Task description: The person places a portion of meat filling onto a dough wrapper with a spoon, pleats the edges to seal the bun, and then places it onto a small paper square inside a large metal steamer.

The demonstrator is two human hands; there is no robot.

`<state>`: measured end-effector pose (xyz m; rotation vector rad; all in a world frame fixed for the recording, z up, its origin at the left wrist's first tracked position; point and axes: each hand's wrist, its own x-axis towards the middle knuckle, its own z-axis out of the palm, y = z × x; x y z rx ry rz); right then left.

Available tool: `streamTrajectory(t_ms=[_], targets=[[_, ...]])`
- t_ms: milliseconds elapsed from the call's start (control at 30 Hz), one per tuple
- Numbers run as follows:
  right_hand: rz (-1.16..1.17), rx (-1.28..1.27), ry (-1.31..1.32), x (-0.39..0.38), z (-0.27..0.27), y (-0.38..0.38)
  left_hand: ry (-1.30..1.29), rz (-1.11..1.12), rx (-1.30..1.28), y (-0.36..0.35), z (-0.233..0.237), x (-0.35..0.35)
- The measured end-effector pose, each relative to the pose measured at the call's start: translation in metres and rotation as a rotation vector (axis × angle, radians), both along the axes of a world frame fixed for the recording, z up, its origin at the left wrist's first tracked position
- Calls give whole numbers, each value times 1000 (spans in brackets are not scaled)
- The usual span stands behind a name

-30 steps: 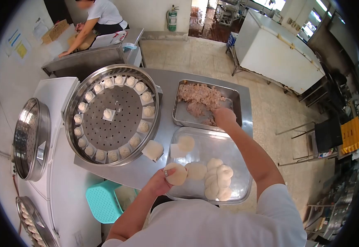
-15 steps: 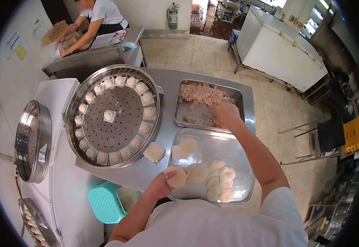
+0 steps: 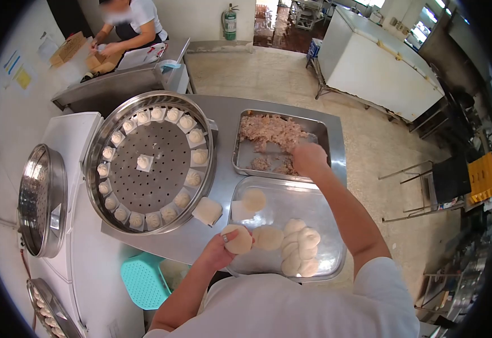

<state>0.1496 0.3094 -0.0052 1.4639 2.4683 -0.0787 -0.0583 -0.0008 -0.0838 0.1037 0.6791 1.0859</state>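
Note:
A round dough wrapper point(image 3: 239, 241) rests in my left hand point(image 3: 217, 252), thumb over its edge, above the near left side of a metal tray point(image 3: 327, 225). On that tray are more flat wrappers point(image 3: 268, 238), a single wrapper point(image 3: 254, 200) beside a white paper square point(image 3: 239, 210), and a pile of dough rounds point(image 3: 300, 248). My right hand point(image 3: 310, 160) is closed at the right of a deep pan point(image 3: 235, 153) of minced filling point(image 3: 271, 129). Its fingertips are hidden, so whatever they grip does not show.
A big perforated steamer tray point(image 3: 150, 147) with a ring of pleated buns point(image 3: 193, 178) stands left. Between it and the tray lies a stack of paper squares point(image 3: 207, 211). A turquoise stool point(image 3: 144, 280) is below. Another person point(image 3: 139, 28) works at the far-left counter.
The view has shifted slightly. My right hand stays at the filling pan, moved a little, and my left still holds the wrapper. The other person's hands have lifted with something whitish.

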Motion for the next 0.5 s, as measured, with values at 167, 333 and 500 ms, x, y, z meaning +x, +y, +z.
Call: streamTrajectory(t_ms=[167,333,500], targets=[[200,61,134,2,-29,3,24,-2,-24,3,8,0],[224,-16,50,5,-38,6,9,5,-14,-2,6,-1],[203,-71,89,18,-33,5,16,-2,-16,-10,2,-2]])
